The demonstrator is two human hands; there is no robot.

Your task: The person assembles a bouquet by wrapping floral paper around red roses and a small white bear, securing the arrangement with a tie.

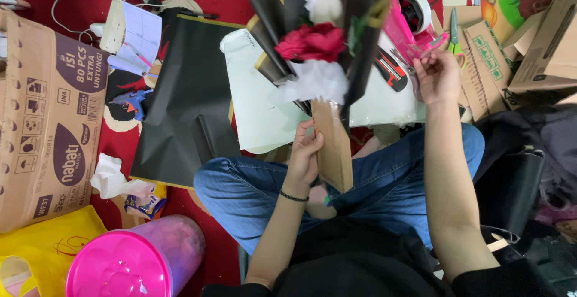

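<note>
Left hand point(303, 153) grips upright bouquet point(318, 51) pointing away; right hand point(436, 75) pinches tape at pink dispenser point(412, 18)

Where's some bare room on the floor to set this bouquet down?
The flat black paper sheet left of the bouquet is bare, as is the pale sheet beside it. It's crowded around the right hand: pink tape dispenser, cutter, boxes.

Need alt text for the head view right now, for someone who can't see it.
Seen from above, a seated person's left hand grips the brown paper stem of a black-wrapped bouquet of red and white flowers, while the right hand touches a pink tape dispenser. Black paper sheets, a cardboard box and a pink lidded tub lie on the red carpet.
</note>
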